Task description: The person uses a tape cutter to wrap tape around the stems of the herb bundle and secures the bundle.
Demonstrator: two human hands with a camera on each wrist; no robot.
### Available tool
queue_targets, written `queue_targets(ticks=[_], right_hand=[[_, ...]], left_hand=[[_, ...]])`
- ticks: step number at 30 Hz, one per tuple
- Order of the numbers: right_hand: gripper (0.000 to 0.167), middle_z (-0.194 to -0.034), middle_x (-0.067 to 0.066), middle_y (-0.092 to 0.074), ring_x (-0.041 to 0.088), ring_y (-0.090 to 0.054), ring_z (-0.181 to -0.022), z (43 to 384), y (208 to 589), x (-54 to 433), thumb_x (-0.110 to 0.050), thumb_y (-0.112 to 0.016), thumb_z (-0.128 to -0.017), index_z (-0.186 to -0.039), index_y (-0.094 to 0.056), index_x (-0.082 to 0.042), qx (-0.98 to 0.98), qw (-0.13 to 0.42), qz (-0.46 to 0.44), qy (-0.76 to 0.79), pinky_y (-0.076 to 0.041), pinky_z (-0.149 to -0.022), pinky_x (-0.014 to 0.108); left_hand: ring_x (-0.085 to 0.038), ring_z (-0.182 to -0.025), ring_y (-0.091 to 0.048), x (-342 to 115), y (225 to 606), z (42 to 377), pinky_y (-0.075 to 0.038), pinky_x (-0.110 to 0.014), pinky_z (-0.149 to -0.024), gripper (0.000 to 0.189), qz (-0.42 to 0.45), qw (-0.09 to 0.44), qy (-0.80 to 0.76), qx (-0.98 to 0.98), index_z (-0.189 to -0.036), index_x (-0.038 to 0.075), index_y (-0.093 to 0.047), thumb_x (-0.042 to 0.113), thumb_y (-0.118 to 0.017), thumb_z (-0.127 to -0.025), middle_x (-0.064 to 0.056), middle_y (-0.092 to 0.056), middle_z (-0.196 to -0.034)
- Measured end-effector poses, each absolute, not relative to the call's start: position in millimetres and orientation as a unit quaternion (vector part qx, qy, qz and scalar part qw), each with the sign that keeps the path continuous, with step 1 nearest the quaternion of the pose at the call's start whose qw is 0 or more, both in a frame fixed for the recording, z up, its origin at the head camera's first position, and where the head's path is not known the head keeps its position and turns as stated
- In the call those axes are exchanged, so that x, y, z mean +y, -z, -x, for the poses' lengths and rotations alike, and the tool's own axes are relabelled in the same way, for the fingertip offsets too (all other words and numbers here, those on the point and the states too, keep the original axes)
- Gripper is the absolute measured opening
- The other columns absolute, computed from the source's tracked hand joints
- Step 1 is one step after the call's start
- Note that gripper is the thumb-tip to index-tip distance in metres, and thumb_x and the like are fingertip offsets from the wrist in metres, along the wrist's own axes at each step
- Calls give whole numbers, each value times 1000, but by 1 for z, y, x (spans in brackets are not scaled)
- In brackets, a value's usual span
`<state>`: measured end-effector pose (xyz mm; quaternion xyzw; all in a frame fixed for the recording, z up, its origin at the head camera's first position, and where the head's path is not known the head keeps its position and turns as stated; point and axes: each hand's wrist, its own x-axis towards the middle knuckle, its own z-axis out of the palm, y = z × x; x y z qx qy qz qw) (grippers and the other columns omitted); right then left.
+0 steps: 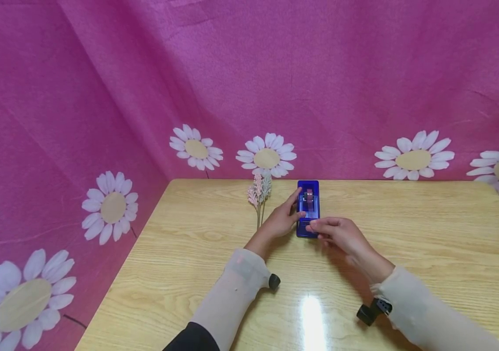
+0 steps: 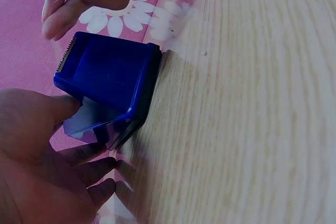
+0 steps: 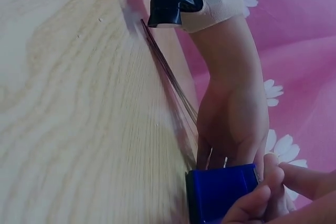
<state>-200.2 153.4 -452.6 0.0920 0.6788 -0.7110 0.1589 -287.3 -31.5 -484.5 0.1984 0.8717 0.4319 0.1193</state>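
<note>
A blue tape dispenser (image 1: 308, 229) stands on the table, with a roll of tape (image 1: 309, 196) seated in it. Its toothed cutter (image 2: 65, 55) shows in the left wrist view. My left hand (image 1: 279, 220) grips the dispenser from the left, thumb over its upper edge and the other fingers along its side. At the cutter end, my right hand (image 1: 341, 236) has thumb and fingertips together, pinching what appears to be the end of the tape. The strip itself is clear and hard to make out. The right wrist view shows these fingertips (image 3: 273, 174) close beside the cutter.
Pink and grey artificial flower sprigs (image 1: 258, 191) lie left of the dispenser, their stems running under my left wrist. The wooden table (image 1: 429, 234) ends at a magenta cloth (image 1: 319, 87) printed with daisies, behind and on the left.
</note>
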Motion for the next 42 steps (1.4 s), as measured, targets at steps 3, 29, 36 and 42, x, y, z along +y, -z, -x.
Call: queue_targets(ticks=[3,29,36,42], right_hand=[[32,-99,-2,-80,5,-67,-76,198,452,153,-20,-68,-102,-126,-69,1,683,160,-90,707,-55,-67,23],[25,-104,1,-79,10,-66,-82,172,454,149,-21,-67,-102,-117,-70,0,692,181,-72,696,-54,-71,27],[20,-103,1,-79,8,-66,-78,167,454,149,-19,-67,-102,-112,-70,-2,680,183,-72,706,-53,-67,24],[9,-100,0,-80,5,-65,-74,162,456,150,-16,-69,-100,-103,-71,-7,677,180,-68,711,-50,-62,21]], left_hand=[[-27,-147,-42,-32,483,287,-31,-43,-122,71,-199,120,-430,872,-166,35,-15,29,-55,-108,-10,-44,-161],[-28,-149,-40,-30,485,288,-30,-46,-122,70,-188,124,-438,870,-166,37,-16,31,-54,-108,-7,-41,-163],[-28,-149,-40,-31,485,288,-30,-46,-123,69,-189,122,-440,870,-166,36,-17,30,-55,-108,-8,-42,-163],[-28,-149,-39,-31,483,286,-30,-47,-123,69,-181,128,-445,868,-166,37,-17,30,-54,-108,-8,-41,-163]])
